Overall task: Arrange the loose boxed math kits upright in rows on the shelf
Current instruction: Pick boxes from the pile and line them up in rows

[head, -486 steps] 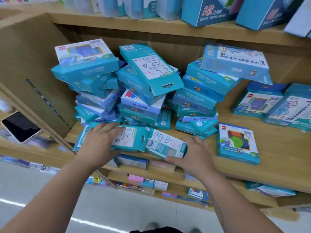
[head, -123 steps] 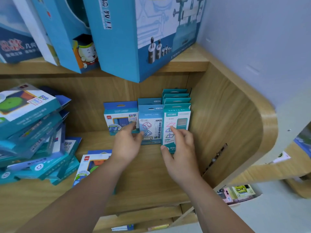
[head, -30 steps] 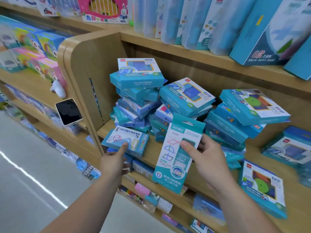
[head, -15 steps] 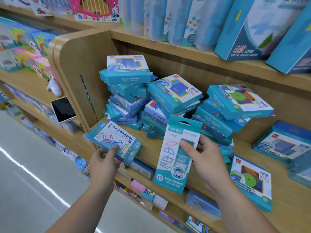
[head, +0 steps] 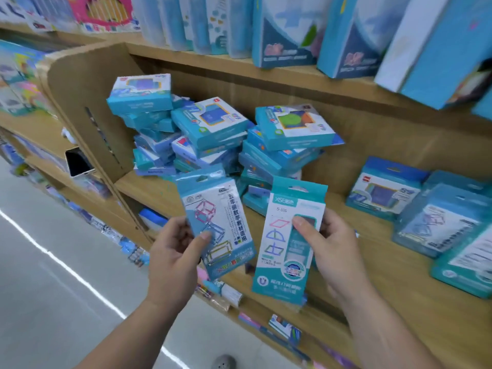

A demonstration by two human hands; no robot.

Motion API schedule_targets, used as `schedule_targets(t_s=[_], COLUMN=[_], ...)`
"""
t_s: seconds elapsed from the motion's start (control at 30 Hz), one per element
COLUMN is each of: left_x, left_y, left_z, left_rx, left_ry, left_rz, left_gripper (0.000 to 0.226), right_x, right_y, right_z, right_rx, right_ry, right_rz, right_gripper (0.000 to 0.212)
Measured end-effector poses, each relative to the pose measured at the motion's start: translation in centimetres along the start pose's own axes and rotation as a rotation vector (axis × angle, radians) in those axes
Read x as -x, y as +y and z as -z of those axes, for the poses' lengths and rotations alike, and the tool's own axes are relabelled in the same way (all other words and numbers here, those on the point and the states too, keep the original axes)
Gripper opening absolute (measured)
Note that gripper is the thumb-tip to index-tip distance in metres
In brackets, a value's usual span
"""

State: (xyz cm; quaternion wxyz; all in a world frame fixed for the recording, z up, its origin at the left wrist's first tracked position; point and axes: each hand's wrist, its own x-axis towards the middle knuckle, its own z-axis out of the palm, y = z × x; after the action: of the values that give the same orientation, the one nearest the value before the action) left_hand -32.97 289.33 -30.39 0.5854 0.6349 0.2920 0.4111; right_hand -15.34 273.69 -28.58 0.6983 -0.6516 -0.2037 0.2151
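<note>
Head cam: left hand (head: 177,253) grips a teal kit with cube drawings (head: 217,223), thumb on its front, fingers curled behind — it's tilted a bit, held in the air in front of the wooden shelf (head: 394,283). Right hand (head: 331,250) pinches a taller narrow kit marked S-335 (head: 286,242), roughly upright, just beside the first. Behind them sits a messy pile of flat kits (head: 213,134), with more boxes (head: 415,203) on the right. A phone (head: 77,162) leans at the shelf's left end.
</note>
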Motion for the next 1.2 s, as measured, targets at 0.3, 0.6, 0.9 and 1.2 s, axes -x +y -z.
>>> schedule_targets(t_s=[0.3,0.6,0.9,1.2], left_x=[3.6,2.4,-1.2,-3.0], left_y=[0.2,-1.9,-4.8,-6.5], left_z=[-12.9,-23.6,-30.7,-33.9], left_rx=[-0.024,-0.135,-0.225,-0.305], left_ry=[-0.348,-0.633,-0.937,-0.957], left_rz=[0.027,-0.052,-0.1,-0.127], left_gripper=[0.028,0.031,0.029,0.052], right_x=[4.4,5.9,3.7,1.5], right_y=[-1.1,-0.2,0.1,-0.2], right_z=[14.3,21.7,21.7,20.4], right_rx=[-0.005,0.26,0.389,0.669], right_ry=[0.318,0.665,0.853,1.013], right_rz=[0.035,0.061,0.032,-0.006], right_gripper=[0.015,0.013,0.018,0.046])
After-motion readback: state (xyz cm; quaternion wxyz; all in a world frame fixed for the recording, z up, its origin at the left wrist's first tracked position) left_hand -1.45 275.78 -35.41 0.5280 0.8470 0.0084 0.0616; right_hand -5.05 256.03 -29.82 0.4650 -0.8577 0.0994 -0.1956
